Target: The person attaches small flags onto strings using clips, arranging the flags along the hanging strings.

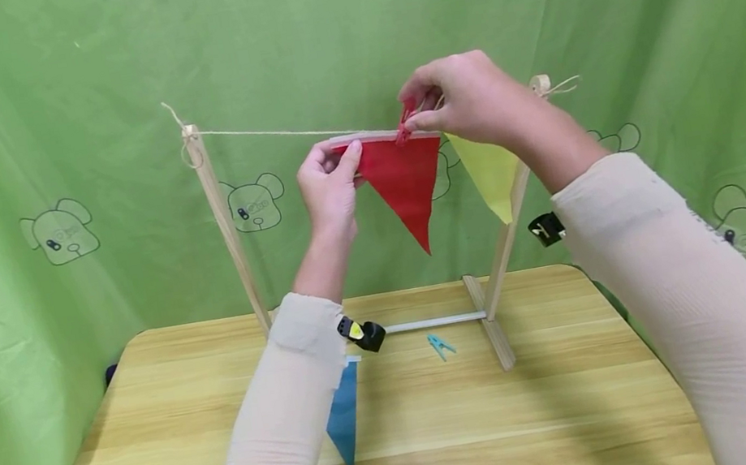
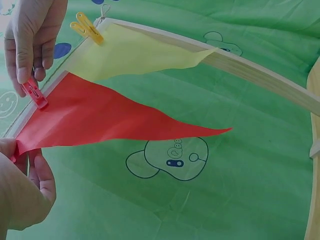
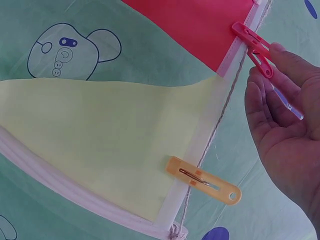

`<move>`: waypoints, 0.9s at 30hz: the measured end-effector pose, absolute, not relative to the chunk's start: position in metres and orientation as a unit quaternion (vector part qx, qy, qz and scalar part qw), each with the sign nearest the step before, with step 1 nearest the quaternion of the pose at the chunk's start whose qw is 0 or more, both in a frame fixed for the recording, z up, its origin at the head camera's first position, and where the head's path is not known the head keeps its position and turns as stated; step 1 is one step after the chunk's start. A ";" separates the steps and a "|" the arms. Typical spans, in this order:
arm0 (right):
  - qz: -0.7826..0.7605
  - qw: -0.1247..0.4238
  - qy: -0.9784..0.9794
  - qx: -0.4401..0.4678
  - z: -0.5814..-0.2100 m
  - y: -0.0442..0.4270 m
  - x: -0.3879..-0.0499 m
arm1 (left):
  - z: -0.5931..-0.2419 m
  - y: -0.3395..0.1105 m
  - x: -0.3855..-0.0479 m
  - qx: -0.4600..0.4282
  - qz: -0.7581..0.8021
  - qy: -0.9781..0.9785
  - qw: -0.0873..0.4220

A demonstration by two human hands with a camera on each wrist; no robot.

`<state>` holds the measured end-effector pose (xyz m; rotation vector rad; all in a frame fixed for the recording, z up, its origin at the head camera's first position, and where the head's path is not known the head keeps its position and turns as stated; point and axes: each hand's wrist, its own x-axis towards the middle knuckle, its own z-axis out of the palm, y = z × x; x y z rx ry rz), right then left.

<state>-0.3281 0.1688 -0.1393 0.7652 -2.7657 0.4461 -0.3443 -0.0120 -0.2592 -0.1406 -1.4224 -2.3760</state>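
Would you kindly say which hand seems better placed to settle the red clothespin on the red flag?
Likely the right hand: it pinches the red clothespin at the red flag, while the left hand grips that flag near one top corner.

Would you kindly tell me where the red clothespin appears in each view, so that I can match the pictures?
Head: red clothespin, above centre and slightly right, in the right hand.
Left wrist: red clothespin, near the left edge, above mid-height.
Right wrist: red clothespin, upper right.
Shared landmark: the yellow pennant, beside the red pennant.
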 end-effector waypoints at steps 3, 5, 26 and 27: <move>0.157 0.112 -0.946 0.261 -0.140 0.168 -0.328 | -0.260 -0.014 -0.344 -0.050 -0.838 -0.512 0.182; 0.161 0.109 -0.945 0.262 -0.140 0.167 -0.328 | -0.260 -0.015 -0.344 -0.048 -0.835 -0.516 0.183; 0.157 0.109 -0.938 0.290 -0.146 0.164 -0.328 | -0.265 -0.021 -0.343 -0.050 -0.813 -0.554 0.169; 0.157 0.109 -0.938 0.291 -0.146 0.164 -0.329 | -0.265 -0.021 -0.343 -0.050 -0.813 -0.555 0.169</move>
